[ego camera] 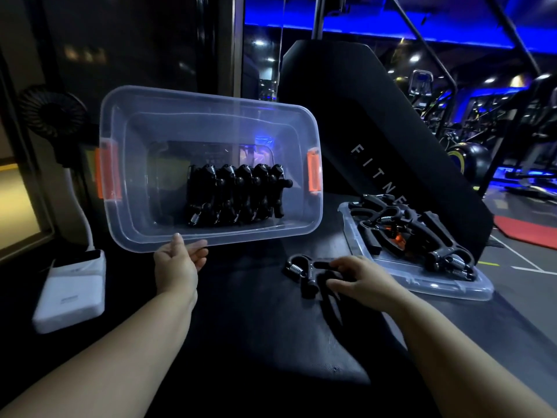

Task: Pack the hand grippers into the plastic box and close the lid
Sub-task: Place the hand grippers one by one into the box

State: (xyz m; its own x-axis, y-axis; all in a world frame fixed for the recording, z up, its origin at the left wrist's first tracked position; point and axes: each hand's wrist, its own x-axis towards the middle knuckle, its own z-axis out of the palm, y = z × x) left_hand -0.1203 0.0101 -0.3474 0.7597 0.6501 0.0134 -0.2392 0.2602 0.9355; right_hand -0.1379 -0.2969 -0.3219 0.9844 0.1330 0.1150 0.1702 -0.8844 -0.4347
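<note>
Left hand (177, 267) grips the tilted plastic box (256, 235); right hand (364, 280) pinches a loose hand gripper (301, 274).
Packed grippers (238, 194) line the box; other grippers (422, 233) lie on the lid (422, 286) beyond the right hand.

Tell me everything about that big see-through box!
The plastic box is clear, rectangular with rounded corners, and has an orange latch on each short end. Nothing covers its opening, which is tipped up toward the camera. The left hand grips its near rim. A row of black hand grippers stands packed inside.
</note>
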